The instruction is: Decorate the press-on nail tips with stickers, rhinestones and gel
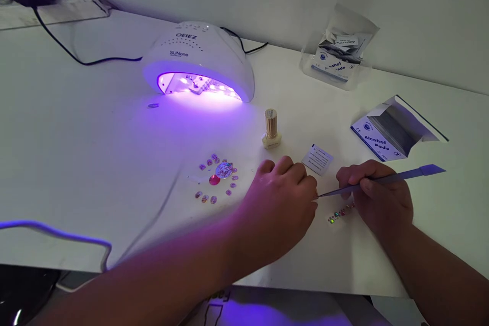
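Note:
My left hand (284, 209) is curled shut above the table in the middle of the head view. What its fingers pinch, if anything, is hidden behind the knuckles. My right hand (382, 198) grips a slim, pale purple nail-art tool (414, 173) with a fine point and a wide, slanted end. That point reaches the fingertips of my left hand. Below the tool lies a strip of small coloured rhinestones (336, 215), partly covered by my right hand. Left of my hands, several small press-on nails (213, 199) ring a round glittery piece (223, 169) and a red disc (214, 180).
A white nail lamp (198, 56) glows purple at the back. Nail polish (271, 130) stands upright before my left hand. Near it lie a white sachet (318, 159) and an open alcohol pads box (376, 142). A plastic bag (340, 56) sits by the wall; a cable (87, 62) runs left.

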The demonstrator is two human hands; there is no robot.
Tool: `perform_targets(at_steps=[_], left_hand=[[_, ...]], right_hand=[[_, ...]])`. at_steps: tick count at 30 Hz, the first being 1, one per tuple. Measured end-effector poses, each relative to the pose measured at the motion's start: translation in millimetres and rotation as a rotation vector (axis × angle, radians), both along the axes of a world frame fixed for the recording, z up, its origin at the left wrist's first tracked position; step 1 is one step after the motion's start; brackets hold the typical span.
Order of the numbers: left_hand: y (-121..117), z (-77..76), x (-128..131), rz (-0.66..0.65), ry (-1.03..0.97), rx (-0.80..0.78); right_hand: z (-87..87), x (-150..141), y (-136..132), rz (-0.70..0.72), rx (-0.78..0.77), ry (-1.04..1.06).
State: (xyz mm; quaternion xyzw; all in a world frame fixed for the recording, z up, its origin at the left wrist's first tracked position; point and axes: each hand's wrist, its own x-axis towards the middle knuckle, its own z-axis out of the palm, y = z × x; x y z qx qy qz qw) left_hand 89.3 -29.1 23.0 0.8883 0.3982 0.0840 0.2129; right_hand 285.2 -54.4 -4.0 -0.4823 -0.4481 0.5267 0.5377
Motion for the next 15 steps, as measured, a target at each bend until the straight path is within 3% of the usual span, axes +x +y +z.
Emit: perform_targets(at_steps=[15], left_hand=[[-0.5, -1.2, 0.9, 0.009, -0.003, 0.011]], right_hand=[[-0.3, 1.7, 0.5, -0.001, -0.004, -0.004]])
